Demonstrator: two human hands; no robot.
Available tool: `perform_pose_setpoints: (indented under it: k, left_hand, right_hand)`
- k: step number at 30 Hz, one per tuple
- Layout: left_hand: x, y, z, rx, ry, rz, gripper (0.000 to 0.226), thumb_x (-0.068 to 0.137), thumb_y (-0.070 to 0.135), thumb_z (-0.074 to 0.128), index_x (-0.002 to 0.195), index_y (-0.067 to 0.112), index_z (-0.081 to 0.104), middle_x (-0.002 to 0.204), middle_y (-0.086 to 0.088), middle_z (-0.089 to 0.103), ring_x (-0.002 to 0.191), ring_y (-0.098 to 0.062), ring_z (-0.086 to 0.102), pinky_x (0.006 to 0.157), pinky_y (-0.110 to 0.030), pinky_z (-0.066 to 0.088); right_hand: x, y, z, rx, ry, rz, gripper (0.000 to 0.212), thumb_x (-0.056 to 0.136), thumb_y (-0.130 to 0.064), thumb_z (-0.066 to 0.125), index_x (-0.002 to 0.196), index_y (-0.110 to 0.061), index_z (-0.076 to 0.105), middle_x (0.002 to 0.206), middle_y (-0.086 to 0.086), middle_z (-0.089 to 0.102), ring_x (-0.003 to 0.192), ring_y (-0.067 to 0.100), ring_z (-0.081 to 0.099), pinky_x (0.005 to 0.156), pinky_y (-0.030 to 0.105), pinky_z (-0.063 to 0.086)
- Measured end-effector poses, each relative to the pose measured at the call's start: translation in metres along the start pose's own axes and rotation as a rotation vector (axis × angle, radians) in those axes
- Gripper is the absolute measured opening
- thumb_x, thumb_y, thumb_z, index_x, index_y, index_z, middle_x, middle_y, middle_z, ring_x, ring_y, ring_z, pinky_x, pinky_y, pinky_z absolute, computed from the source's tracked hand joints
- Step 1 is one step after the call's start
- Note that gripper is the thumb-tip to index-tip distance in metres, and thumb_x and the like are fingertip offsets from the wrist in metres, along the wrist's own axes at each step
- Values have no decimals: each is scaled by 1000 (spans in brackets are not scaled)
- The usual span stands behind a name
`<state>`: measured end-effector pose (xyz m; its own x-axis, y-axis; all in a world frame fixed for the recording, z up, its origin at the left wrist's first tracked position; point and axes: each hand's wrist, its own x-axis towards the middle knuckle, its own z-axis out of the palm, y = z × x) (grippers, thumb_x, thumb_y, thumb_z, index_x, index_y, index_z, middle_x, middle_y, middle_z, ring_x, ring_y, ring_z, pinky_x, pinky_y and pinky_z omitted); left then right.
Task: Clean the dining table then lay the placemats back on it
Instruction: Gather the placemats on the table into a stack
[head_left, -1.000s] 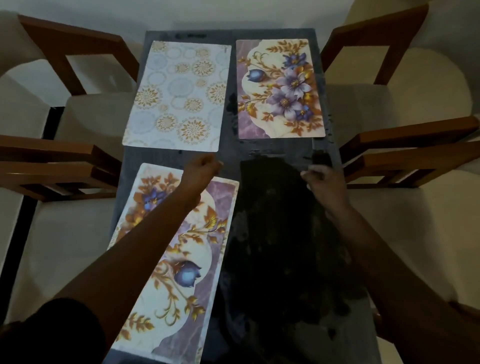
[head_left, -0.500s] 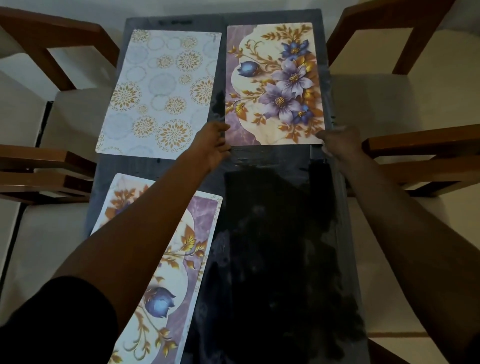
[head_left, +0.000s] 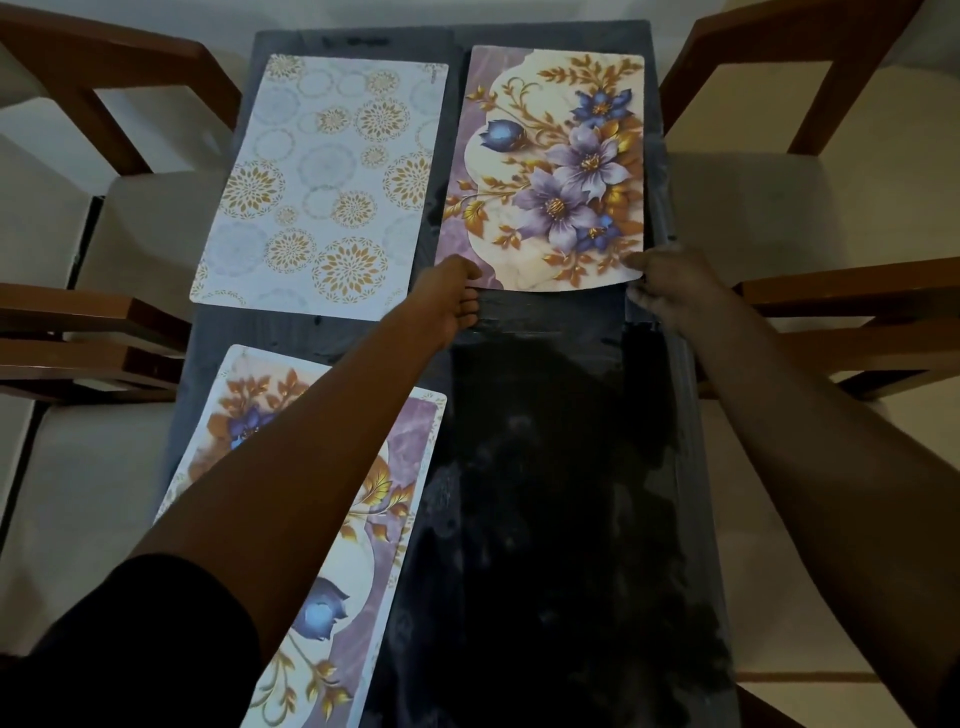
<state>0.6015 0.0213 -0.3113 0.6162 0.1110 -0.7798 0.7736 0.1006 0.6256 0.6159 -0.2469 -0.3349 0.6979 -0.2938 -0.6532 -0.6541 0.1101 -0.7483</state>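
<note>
Placemat (head_left: 550, 171) with purple flowers lies far right on dining table (head_left: 545, 519), near edge slightly lifted; left hand (head_left: 452, 301) pinches its near-left corner, right hand (head_left: 670, 291) pinches the near-right one. Risk: uneven tug skews it toward circle-pattern placemat (head_left: 322, 182) or off table's right edge

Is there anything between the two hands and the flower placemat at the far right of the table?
Nothing visible. The left hand and the right hand hold the near corners of the far right placemat, with no object in between.
</note>
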Motion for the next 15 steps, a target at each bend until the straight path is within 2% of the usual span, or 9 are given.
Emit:
perform_pose_setpoints:
  k: [2, 5, 8, 11, 15]
  left_hand:
    - [1, -1, -4, -23, -5, 18, 22, 100, 20, 60, 119, 8, 58, 107, -14, 61, 100, -25, 62, 93, -37, 57]
    - [2, -3, -18, -112, 34, 104, 34, 102, 27, 61, 131, 10, 54, 127, -17, 66, 114, -32, 67, 98, -43, 59]
    - [-7, 1, -49, -299, 2, 173, 31, 101, 34, 66, 123, 15, 57, 117, -17, 70, 98, -31, 72, 92, -45, 63]
    - [-23, 4, -94, -415, -133, 211, 41, 98, 31, 70, 128, 4, 63, 122, -22, 72, 106, -35, 75, 87, -49, 64]
    - [-49, -19, -173, -145, -127, 172, 35, 89, 17, 74, 122, 3, 74, 118, -19, 77, 107, -38, 75, 90, -50, 63]
  right_hand:
    - [-5, -2, 3, 93, -29, -45, 26, 99, -1, 65, 123, -6, 59, 121, 11, 69, 101, 20, 71, 70, 29, 62]
    - [-27, -7, 6, 200, -32, -96, 36, 99, 8, 57, 134, 0, 60, 122, 14, 70, 101, 23, 73, 72, 31, 64]
    - [-70, -1, 9, 302, -61, -92, 36, 98, 11, 53, 131, 0, 64, 119, 11, 73, 98, 20, 75, 74, 28, 63]
    - [-128, 30, 16, 342, -97, -84, 34, 99, 9, 54, 125, -8, 68, 112, 4, 77, 96, 18, 77, 73, 27, 62]
    - [-208, 99, 43, 358, -119, -42, 32, 97, 7, 60, 119, -16, 67, 110, 5, 79, 94, 20, 78, 73, 32, 64]
